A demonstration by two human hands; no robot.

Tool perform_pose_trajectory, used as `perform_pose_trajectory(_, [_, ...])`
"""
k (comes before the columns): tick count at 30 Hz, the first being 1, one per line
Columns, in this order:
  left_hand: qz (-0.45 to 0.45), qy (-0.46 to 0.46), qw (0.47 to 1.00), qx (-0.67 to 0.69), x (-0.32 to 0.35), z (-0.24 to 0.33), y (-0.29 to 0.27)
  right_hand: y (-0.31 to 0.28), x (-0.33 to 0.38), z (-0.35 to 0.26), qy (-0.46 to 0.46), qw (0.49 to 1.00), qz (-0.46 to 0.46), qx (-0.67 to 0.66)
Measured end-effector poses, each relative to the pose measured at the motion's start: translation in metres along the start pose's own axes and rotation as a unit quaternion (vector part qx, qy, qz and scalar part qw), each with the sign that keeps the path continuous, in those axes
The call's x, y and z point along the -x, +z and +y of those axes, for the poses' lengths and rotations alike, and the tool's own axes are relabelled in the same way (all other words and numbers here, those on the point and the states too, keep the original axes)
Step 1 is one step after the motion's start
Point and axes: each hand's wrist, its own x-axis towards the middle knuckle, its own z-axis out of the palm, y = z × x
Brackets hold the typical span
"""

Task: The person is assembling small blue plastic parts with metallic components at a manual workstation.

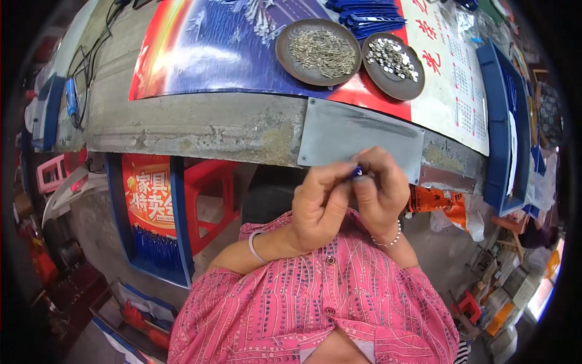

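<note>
My left hand (322, 203) and my right hand (383, 191) meet in front of my chest, just short of the table's edge. Both are closed, their fingertips pressed together round a small, shiny dark-blue piece (357, 172). Most of that piece is hidden by the fingers, so its kind does not show. Beyond the hands a flat grey plate (361, 136) lies over the table's edge. Farther back stands a round brown dish (282, 56) heaped with thin metal pins (324, 51). Touching its right side, a smaller dish (400, 90) holds small round silver pieces (393, 59).
A stack of slim blue pieces (370, 18) lies behind the dishes on a printed poster (224, 67). At the right stands a blue tray (498, 139). Below the table's edge, left, another blue tray (121, 224) holds many blue pieces, beside a red stool (209, 182).
</note>
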Motion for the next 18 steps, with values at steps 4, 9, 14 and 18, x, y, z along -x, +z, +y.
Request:
perform_pose_trajectory(4, [-0.012,0.013,0.997,-0.070,0.006,0.002,-0.006,0.011,0.002,0.002,-0.080,0.986,0.045,0.136])
perform_pose_trajectory(9, [-0.011,-0.011,0.999,-0.041,0.001,0.001,-0.008,0.003,0.005,-0.012,0.123,0.991,-0.030,-0.035])
perform_pose_trajectory(14, [-0.002,0.046,0.996,-0.073,0.003,0.006,-0.010,0.014,0.007,-0.005,-0.033,0.999,0.035,0.008])
perform_pose_trajectory(18, [-0.038,0.050,0.992,-0.111,0.004,0.005,-0.016,0.015,0.008,-0.010,-0.065,0.989,0.020,0.130])
